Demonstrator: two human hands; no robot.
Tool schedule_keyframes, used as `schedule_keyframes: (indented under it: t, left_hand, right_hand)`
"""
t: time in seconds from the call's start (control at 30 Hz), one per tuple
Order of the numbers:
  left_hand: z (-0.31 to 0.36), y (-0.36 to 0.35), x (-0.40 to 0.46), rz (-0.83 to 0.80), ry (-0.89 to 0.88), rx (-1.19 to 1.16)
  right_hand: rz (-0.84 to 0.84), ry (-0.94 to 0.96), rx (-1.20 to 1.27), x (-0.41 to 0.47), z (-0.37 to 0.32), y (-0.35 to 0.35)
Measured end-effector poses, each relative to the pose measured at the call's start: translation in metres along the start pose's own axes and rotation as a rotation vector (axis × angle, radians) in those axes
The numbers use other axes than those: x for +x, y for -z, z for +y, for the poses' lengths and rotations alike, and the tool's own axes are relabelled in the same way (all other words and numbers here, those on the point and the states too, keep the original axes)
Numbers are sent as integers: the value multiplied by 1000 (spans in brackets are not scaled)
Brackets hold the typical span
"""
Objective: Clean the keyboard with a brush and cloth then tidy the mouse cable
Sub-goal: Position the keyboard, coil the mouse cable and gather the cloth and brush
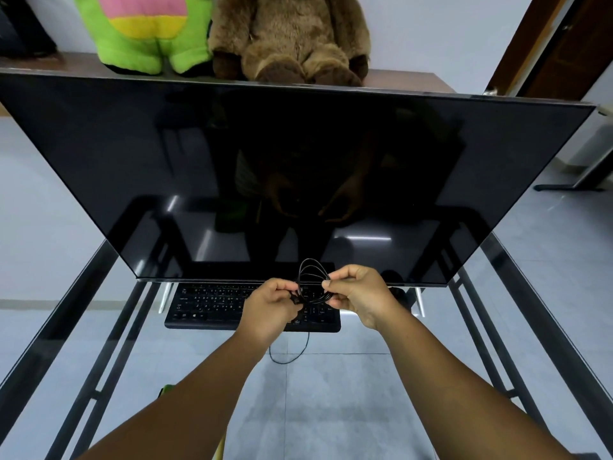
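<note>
Our two forearms reach out over the glass desk (331, 386), and just above the keyboard (212, 305) we have the mouse cable (310, 277) gathered into a small coil of several loops between both hands. Our left hand (270, 308) has its fingers curled in, pinching the left side of the coil low down, while our right hand (356, 293) pinches the right side between thumb and forefinger, the other fingers folded loosely behind. One free strand drops from under the left hand, swings in a slack arc below the keyboard's front edge and rises back out of sight; we cannot tell which end it leads to. The mouse (398, 293) seems to be the dark shape just right of our right wrist, mostly hidden.

We judge the coil is formed but not yet secured, and that is where trouble lies. If either pinch eases, the springy loops will likely fan open and we would have to wind again. Pulling the hanging strand tight could drag the mouse across the slick glass, or tug the keyboard. The monitor (298, 167) stands close behind our knuckles, so a lifted coil could brush its screen. Wrapping too tightly may kink the thin cable
</note>
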State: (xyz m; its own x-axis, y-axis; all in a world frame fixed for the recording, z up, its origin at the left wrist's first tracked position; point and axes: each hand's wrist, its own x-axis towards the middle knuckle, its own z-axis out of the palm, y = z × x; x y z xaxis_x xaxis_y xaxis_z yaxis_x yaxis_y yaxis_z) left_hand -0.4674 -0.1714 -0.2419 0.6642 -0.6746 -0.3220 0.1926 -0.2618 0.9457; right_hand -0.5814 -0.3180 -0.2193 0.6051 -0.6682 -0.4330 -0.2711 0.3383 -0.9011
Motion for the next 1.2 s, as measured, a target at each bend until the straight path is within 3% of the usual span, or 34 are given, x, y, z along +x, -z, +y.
schedule_keyframes:
  t: [0.1, 0.3, 0.57, 0.83, 1.2]
  left_hand:
    - [0, -2, 1, 10, 58, -220]
    - [-5, -11, 3, 80, -59, -109]
    - [-11, -28, 6, 232, -70, 6]
    - [-4, -52, 7, 377, 18, -12]
    - [-29, -88, 24, 301, 287, -268]
  right_hand:
    - [11, -4, -7, 0, 4, 2]
    - [6, -13, 19, -1, 12, 5]
    - [48, -15, 82, -2, 21, 12]
    - [89, -5, 122, 1, 34, 19]
    - [50, 9, 193, 4, 54, 50]
